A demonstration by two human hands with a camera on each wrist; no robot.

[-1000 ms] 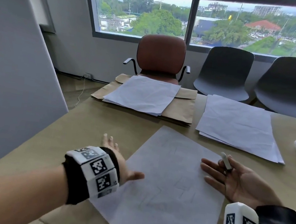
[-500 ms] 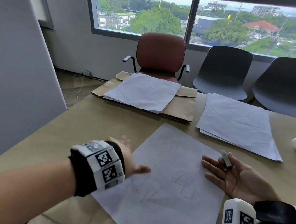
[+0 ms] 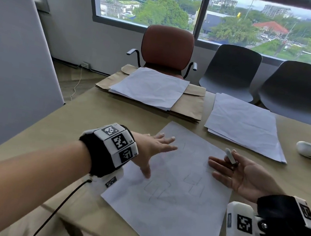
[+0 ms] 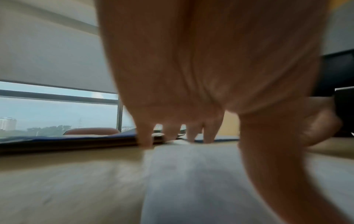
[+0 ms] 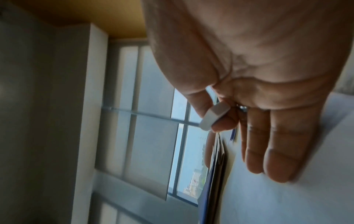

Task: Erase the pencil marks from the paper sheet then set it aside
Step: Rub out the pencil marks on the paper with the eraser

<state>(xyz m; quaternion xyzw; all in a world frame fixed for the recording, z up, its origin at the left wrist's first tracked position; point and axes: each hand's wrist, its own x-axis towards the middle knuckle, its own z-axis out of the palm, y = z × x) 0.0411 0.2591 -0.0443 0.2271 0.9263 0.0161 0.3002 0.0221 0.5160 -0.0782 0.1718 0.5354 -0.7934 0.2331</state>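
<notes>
Head view: I am laying my left hand (image 3: 153, 149) flat on the sheet's (image 3: 172, 195) left edge, fingers spread and straight, gripping nothing. My right hand (image 3: 242, 175) is turned palm up over the sheet's right edge, thumb and forefinger pinching the eraser (image 3: 230, 156). The sheet is lying on the table (image 3: 74, 127) in front of me, its long axis running from near me up and slightly leftward, far corner pointing toward the brown folder (image 3: 190, 104). Faint boxy pencil marks (image 3: 193, 184) are showing across its middle, so I judge the erasing is not yet begun and the setting aside is all to come.

Left wrist view: my fingertips (image 4: 145, 141) are pressing down at the sheet's (image 4: 191, 181) edge; blur is hiding finer detail.

Right wrist view: the eraser (image 5: 214, 116) is sitting clamped between thumb and forefinger, my other fingers (image 5: 277, 151) lying straight.
</notes>
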